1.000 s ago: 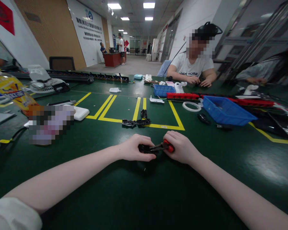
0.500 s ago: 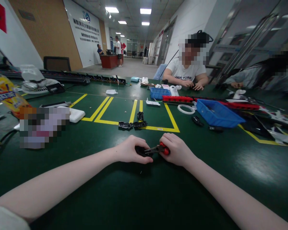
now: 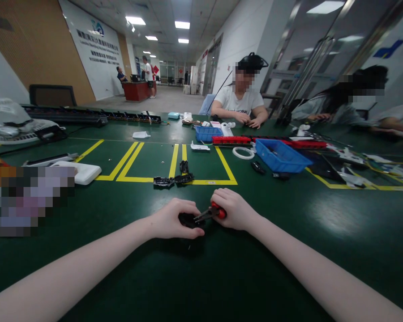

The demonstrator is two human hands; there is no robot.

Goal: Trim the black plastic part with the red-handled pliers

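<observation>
My left hand is closed around a small black plastic part, held just over the green table. In my right hand is a pair of needle-nose pliers with red handles. The pliers' jaws reach into or against the black part; whether they grip a piece of it, I cannot tell. Beyond my hands, several black plastic pieces lie together on the yellow tape line. A tiny light fleck lies on the table just below my left hand.
Blue bins stand at the right, near a tape roll and a black computer mouse-like object. A white box-shaped device lies left. Across the table sits a person in a white shirt; another person is farther right.
My view has turned to the right, so the scene slides left. Both hands keep their hold, with the pliers still at the black part.
</observation>
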